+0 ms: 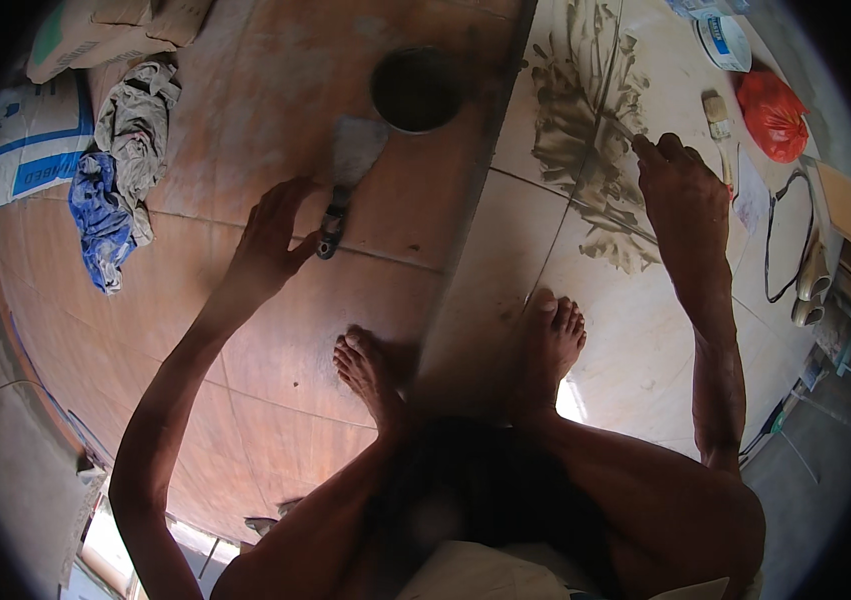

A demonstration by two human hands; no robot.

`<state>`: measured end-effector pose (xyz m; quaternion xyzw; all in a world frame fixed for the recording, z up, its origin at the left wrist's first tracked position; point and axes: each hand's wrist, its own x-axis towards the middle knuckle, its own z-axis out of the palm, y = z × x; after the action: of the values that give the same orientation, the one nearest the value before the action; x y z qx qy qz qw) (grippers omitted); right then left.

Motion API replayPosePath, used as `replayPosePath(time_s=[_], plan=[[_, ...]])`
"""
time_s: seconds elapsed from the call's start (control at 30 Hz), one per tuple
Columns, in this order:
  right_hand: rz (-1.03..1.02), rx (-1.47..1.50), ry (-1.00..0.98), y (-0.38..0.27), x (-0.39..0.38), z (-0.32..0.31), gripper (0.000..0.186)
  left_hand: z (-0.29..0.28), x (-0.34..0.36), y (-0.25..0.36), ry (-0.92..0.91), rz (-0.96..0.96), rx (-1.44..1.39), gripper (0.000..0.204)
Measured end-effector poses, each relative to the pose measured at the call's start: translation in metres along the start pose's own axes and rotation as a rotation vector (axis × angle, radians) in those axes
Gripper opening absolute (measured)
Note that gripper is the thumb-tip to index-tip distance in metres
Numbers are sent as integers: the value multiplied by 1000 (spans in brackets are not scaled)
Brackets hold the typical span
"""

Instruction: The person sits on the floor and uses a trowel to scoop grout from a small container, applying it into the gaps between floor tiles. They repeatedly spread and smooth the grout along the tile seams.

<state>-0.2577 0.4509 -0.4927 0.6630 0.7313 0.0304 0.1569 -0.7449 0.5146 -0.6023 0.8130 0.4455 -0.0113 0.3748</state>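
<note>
My left hand [270,238] is over the brown tiles with its fingers apart and nothing in it. Its thumb comes close to the dark handle of a putty knife [355,150]; whether they touch, I cannot tell. The knife's wide pale blade points away, toward a round dark bowl [415,130]. On the right, my right hand [683,185] is closed round a thin flat tool [619,126], mostly hidden by the fingers. That tool meets a patch of wet, grey-brown paste [565,140] smeared in streaks across the white tiles and over their joint.
A paintbrush [717,115], a red plastic bag [773,115] and a white tub [723,42] are at the far right. Slippers [811,285] lie near a dark cord. Crumpled cloths [135,130] and a sack [30,140] are at left. A low step edge [490,130] separates the two floors.
</note>
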Motion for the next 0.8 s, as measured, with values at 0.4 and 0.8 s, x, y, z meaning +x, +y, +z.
replayPosePath(time_s=[0.4, 0.8], plan=[[65, 106, 68, 4, -8, -11, 24, 1, -5, -6, -24, -19, 17, 72], [-2, 398, 121, 9, -54, -21, 34, -4, -6, -1, -6, -24, 20, 72]])
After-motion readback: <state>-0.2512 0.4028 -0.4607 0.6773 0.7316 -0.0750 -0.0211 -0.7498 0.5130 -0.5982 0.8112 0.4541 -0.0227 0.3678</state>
